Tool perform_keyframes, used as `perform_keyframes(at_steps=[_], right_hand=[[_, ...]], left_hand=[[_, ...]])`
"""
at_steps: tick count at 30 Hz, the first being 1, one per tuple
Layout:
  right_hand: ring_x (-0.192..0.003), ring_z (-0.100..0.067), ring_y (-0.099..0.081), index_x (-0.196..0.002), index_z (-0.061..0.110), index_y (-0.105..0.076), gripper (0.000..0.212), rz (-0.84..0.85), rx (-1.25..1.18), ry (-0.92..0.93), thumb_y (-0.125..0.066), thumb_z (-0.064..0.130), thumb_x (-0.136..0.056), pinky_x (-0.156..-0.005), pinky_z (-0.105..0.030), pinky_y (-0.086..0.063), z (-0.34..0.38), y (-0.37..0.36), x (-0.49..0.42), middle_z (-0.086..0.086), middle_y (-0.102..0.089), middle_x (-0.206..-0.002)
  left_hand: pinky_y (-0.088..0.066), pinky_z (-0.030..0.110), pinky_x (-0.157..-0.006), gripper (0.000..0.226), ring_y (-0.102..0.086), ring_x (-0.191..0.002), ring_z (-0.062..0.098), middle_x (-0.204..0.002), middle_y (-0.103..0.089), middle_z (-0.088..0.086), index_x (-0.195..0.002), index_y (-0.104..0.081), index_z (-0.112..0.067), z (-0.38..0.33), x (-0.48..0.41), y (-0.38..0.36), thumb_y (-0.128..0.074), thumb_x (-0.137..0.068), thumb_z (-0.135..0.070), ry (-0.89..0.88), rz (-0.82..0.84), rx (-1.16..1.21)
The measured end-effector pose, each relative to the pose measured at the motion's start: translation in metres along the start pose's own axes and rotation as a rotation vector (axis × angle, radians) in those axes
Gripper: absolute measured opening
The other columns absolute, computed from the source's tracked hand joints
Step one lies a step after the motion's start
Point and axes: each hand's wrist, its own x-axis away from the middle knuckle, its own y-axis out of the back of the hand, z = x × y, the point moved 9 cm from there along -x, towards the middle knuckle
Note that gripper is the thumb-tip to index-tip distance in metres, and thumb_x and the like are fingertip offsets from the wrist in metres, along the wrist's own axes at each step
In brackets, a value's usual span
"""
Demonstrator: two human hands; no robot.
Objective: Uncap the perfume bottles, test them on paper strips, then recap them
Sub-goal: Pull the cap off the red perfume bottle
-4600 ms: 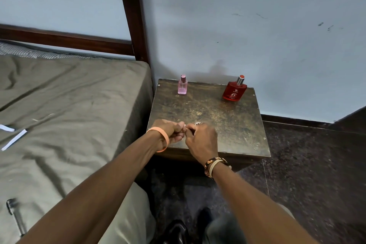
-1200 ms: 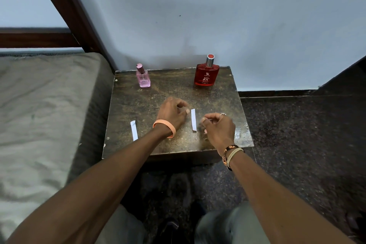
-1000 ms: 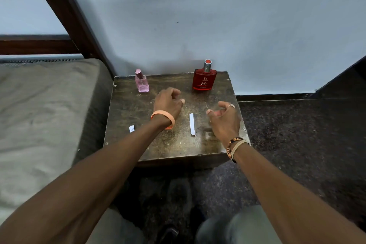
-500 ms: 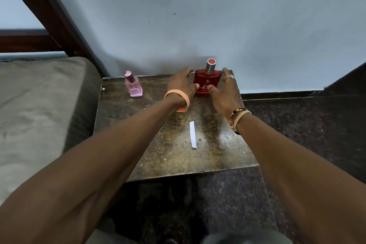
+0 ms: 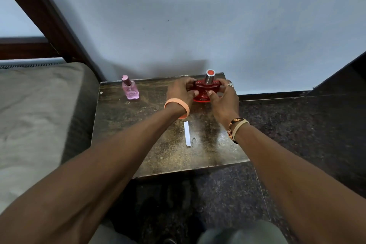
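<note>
Red bottle (image 5: 204,95) stands at the back of the dark surface (image 5: 138,125), its silver cap (image 5: 209,77) on. The left grip (image 5: 179,91) and right grip (image 5: 223,99) are both clamped around it. A pink bottle (image 5: 130,90) stands apart on the left. A paper strip (image 5: 187,133) lies nearer.

On dark worn square table (image 5: 118,125): 2 perfume bottles, i.e. 1 small pink glass bottle (image 5: 130,91) + 1 squat red glass bottle (image 5: 202,96); 1 white paper strip (image 5: 187,133).
</note>
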Motion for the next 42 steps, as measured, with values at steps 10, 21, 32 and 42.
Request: perform_keyframes(at_steps=[10, 21, 32, 42], right_hand=[[-0.098, -0.011, -0.057, -0.122, 0.019, -0.057, 0.031, -0.008, -0.008, -0.163, -0.061, 0.007, -0.094, -0.083, -0.025, -0.041, -0.030, 0.060, 0.068, 0.006, -0.061, -0.106], [-0.103, -0.017, -0.061, -0.124, 0.018, -0.055, 0.034, 0.041, 0.041, -0.226, -0.062, 0.005, -0.093, -0.084, -0.026, -0.046, -0.059, 0.060, 0.099, 0.001, -0.062, -0.114], [-0.106, -0.022, -0.063, -0.118, 0.022, -0.053, 0.037, 0.061, 0.104, -0.205, -0.070, 0.007, -0.088, -0.095, -0.039, -0.052, -0.059, 0.055, 0.095, -0.001, -0.064, -0.115], [-0.104, -0.019, -0.064, -0.116, 0.022, -0.066, 0.036, 0.033, 0.204, -0.119, -0.077, 0.015, -0.083, -0.092, -0.034, -0.051, -0.053, 0.057, 0.098, 0.001, -0.069, -0.111]], left_hand=[[-0.047, 0.022, -0.083, 0.027, -0.066, -0.096, 0.015, -0.103, -0.073, 0.000, -0.104, -0.071, -0.018, -0.034, 0.079, -0.032, -0.072, -0.078, -0.009, -0.008, 0.122, -0.128], [-0.045, 0.020, -0.083, 0.028, -0.066, -0.098, 0.015, -0.106, -0.072, 0.001, -0.106, -0.068, -0.016, -0.012, 0.113, -0.046, -0.072, -0.080, -0.008, 0.075, 0.156, -0.143], [-0.043, 0.021, -0.083, 0.029, -0.065, -0.101, 0.015, -0.107, -0.071, -0.001, -0.109, -0.069, -0.018, -0.013, 0.115, -0.044, -0.071, -0.081, -0.008, 0.076, 0.133, -0.133], [-0.054, 0.032, -0.091, 0.036, -0.067, -0.099, 0.014, -0.109, -0.071, 0.002, -0.112, -0.066, -0.014, -0.020, 0.112, -0.042, -0.070, -0.079, 0.001, 0.110, 0.112, -0.024]])
